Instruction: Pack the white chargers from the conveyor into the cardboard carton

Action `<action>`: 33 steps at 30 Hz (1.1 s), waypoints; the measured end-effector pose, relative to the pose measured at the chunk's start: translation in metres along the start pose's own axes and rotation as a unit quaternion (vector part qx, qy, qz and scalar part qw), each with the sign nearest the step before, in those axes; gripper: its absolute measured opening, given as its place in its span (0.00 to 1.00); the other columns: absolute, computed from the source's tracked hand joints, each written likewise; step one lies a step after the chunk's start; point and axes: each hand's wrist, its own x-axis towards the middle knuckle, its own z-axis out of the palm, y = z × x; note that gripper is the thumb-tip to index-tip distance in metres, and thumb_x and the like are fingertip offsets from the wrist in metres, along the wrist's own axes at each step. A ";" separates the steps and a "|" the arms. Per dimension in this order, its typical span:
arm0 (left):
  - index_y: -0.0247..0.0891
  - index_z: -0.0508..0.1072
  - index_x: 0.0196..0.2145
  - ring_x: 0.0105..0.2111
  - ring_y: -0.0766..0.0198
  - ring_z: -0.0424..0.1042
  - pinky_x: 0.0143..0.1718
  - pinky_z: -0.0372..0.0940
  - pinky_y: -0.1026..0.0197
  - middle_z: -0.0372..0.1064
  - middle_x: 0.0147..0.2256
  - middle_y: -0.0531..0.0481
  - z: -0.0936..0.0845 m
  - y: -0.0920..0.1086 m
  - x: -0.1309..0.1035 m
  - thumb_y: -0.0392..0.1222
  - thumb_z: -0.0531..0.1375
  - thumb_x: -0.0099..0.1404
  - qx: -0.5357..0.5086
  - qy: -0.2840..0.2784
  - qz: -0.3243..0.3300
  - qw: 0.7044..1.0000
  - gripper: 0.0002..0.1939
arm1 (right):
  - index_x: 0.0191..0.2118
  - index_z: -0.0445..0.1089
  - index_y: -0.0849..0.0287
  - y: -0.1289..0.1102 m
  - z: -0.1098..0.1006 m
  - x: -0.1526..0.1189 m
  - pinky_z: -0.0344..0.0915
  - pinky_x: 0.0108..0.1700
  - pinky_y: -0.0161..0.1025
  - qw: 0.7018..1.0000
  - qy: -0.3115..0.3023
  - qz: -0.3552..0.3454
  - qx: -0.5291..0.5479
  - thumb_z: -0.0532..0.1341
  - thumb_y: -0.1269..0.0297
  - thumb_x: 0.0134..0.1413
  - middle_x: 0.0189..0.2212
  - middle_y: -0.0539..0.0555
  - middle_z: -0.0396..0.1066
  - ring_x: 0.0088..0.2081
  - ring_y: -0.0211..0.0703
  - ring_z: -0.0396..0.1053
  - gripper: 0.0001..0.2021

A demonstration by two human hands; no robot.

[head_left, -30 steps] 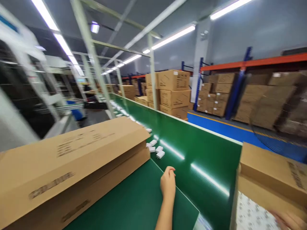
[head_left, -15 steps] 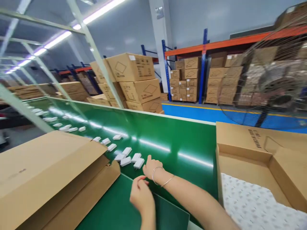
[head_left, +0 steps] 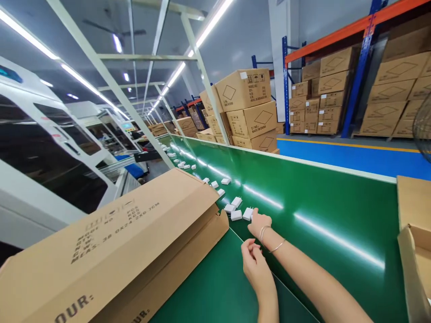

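Several small white plug chargers [head_left: 236, 215] with metal prongs lie scattered on the green conveyor belt [head_left: 316, 224]. My right hand [head_left: 261, 223], with thin bracelets at the wrist, reaches over the belt. Its fingers are closed on a white charger, mostly hidden behind them, right beside another charger [head_left: 248, 214]. Nearer to me, my left hand [head_left: 253, 260] hovers by the belt's near edge, just below the right wrist. Its fingers are curled inward, and whatever may be inside them is hidden.
A large cardboard box [head_left: 134, 233] with a gap in its side lies at the left, on a green surface [head_left: 191, 282]. Another open carton [head_left: 417, 251] stands at the right end. Stacked cartons [head_left: 251, 119] rise beyond the belt wall, and frame posts [head_left: 215, 98] slant overhead.
My view has swung left, bringing machines in at the left and pushing the right carton mostly out. My right hand has come up to the nearest chargers and closed on one. My left hand stays curled.
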 end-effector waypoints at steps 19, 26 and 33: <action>0.40 0.65 0.27 0.32 0.63 0.65 0.32 0.57 0.63 0.67 0.31 0.50 0.000 0.016 0.000 0.35 0.45 0.61 0.092 -0.052 -0.005 0.994 0.11 | 0.34 0.71 0.62 0.031 -0.057 0.031 0.62 0.39 0.36 0.949 -0.034 -0.314 -0.015 0.67 0.79 0.34 0.31 0.52 0.71 0.37 0.45 0.69 0.15; 0.41 0.67 0.29 0.32 0.64 0.66 0.30 0.55 0.64 0.68 0.32 0.52 -0.003 0.019 -0.003 0.36 0.45 0.61 0.128 -0.082 0.005 0.988 0.12 | 0.45 0.68 0.56 0.106 -0.143 -0.099 0.63 0.46 0.38 0.923 -0.004 -0.298 0.243 0.65 0.66 0.41 0.45 0.53 0.68 0.46 0.44 0.66 0.20; 0.40 0.67 0.29 0.31 0.65 0.64 0.30 0.53 0.65 0.67 0.31 0.52 -0.006 0.016 -0.014 0.34 0.46 0.61 0.179 -0.123 0.074 0.973 0.11 | 0.43 0.68 0.49 0.177 -0.167 -0.254 0.67 0.43 0.37 0.914 0.057 -0.304 0.261 0.64 0.66 0.46 0.42 0.54 0.70 0.44 0.45 0.68 0.15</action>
